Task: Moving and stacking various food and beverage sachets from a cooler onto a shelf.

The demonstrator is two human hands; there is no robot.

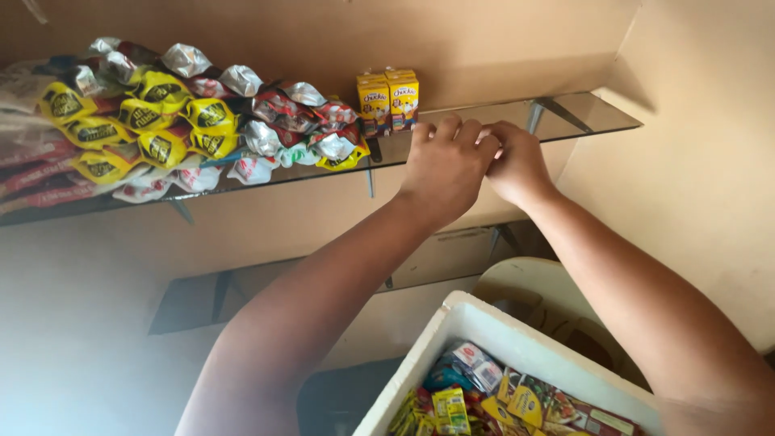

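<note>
- The left hand [446, 165] and the right hand [517, 165] meet at the front edge of the upper glass shelf [581, 119], knuckles touching, just right of two small yellow drink cartons [389, 100].
- The left hand's fingers [449, 127] curl over the shelf edge, close together; the right hand's fingers are bent inward against the left hand. Whether either hand holds anything cannot be told, since the fingertips are hidden.
- The two cartons stand upright side by side on the shelf, just beside the left hand and apart from it.
- Left of the cartons, a heap of snack packets [186, 113] in yellow, red and silver fills the shelf, some hanging over its front edge.
- Below the upper shelf, a second glass shelf [202, 300] sits on brackets against the beige wall.
- Well below the upper shelf, under the right forearm, a white foam box [484, 327] holds mixed yellow, red and blue packets [484, 391].
- Behind the box, a pale plastic chair back [537, 284] shows.
</note>
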